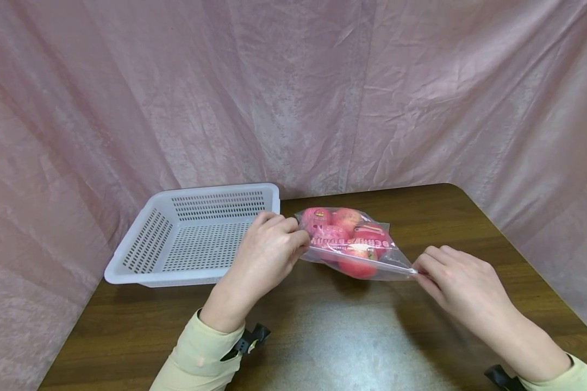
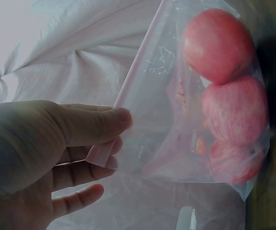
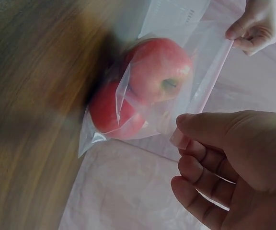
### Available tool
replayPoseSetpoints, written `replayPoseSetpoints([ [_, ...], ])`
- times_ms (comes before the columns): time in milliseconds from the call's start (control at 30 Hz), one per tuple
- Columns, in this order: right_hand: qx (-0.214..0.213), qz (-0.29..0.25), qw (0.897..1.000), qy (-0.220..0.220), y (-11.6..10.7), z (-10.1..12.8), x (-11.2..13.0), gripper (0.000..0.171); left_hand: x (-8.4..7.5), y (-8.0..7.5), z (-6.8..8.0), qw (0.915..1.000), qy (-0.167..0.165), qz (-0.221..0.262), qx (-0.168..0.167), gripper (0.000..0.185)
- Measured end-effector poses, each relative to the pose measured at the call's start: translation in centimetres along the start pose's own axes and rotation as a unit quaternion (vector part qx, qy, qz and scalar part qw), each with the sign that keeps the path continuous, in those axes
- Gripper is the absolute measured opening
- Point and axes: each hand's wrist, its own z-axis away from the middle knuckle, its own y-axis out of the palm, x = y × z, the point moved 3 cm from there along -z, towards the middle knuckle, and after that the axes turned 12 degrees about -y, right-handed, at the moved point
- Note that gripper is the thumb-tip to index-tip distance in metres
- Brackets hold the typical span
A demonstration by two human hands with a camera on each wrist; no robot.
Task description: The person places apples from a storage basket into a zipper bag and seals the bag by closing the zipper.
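A clear zip bag with pink print and several red apples inside is stretched between both hands. My left hand pinches one top corner of the bag; in the left wrist view its thumb presses that corner against the fingers. The opposite corner is pinched by my right hand, with the thumb on top in the right wrist view. The bag's zip edge runs straight from hand to hand. The apples weigh down the far, lower part of the bag, close over the table.
A white perforated plastic basket stands on the left of the brown wooden table, beside my left hand. A pink curtain hangs behind the table. Dark straps sit at my wrists.
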Motion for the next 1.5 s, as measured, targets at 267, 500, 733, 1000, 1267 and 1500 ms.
replayPoseSetpoints([
  [267, 0.000, 0.000, 1.000, -0.001, -0.2, 0.6, -0.3, 0.020, -0.2, 0.0, 0.0, 1.0000, 0.000, -0.003, 0.003, 0.013],
  [500, 0.007, -0.008, 1.000, -0.002, -0.3, 1.0, -0.5, 0.021, -0.3, 0.1, 0.0, 0.9999, 0.000, -0.002, 0.010, 0.012],
  [733, 0.004, -0.012, 1.000, -0.007, -0.2, 1.5, -0.7, 0.018, -0.5, 0.1, 0.0, 0.9999, 0.003, 0.003, 0.012, 0.013],
  [1000, 0.011, -0.003, 1.000, -0.007, -0.5, 2.1, -1.1, 0.012, -1.1, 0.3, 0.1, 0.9987, 0.036, 0.008, 0.035, 0.012],
  [1267, 0.018, 0.002, 1.000, -0.018, -0.5, 3.0, -1.7, 0.017, -2.4, 1.1, 0.5, 0.9933, 0.062, 0.025, 0.094, 0.028],
  [1500, 0.032, -0.002, 0.998, -0.045, 0.2, 3.9, -1.8, 0.014, -3.7, 1.7, 1.2, 0.9890, 0.076, 0.030, 0.123, 0.031],
])
